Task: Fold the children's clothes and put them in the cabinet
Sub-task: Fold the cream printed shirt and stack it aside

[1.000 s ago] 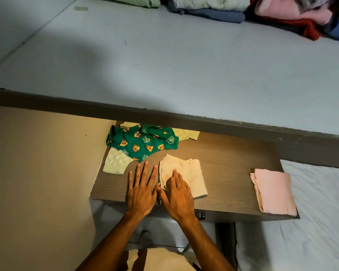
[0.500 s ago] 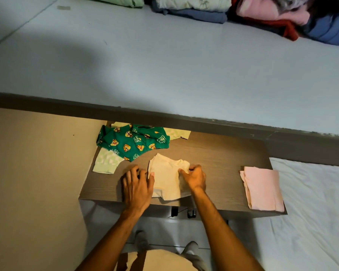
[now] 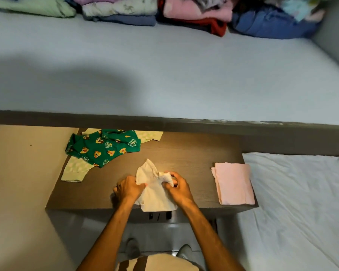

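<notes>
The small cream-coloured cotton garment (image 3: 155,194) lay at the near edge of the dark brown wooden table top (image 3: 184,153), its lower hem just overhanging that edge. The left hand (image 3: 128,189) was curled closed on the garment's left border, fingers pinching cloth against the palm. The right hand (image 3: 177,187) was also closed, gripping a bunched wad of the garment's upper right corner, which stood lifted off the table. Judgement: the cloth looked thin, soft and very light, with no stiffness of its own; it would sag and crumple wherever unsupported, so it should be taken by the edges or corners with both hands and pressed flat after each fold. Not fragile, and unlikely to slip on the wood grain. Elsewhere on the table: a green printed child's garment with cartoon figures (image 3: 104,146) lay unfolded at the far left, resting on a pale yellow-green patterned piece (image 3: 75,171); a folded pale pink cloth (image 3: 233,183) sat at the right edge, well apart from the hands. No cabinet could be identified with certainty. The pale grey-blue shelf surface (image 3: 164,75) beyond the table held a row of stacked folded clothes (image 3: 184,12) along its far side; individual items there were hard to separate.
</notes>
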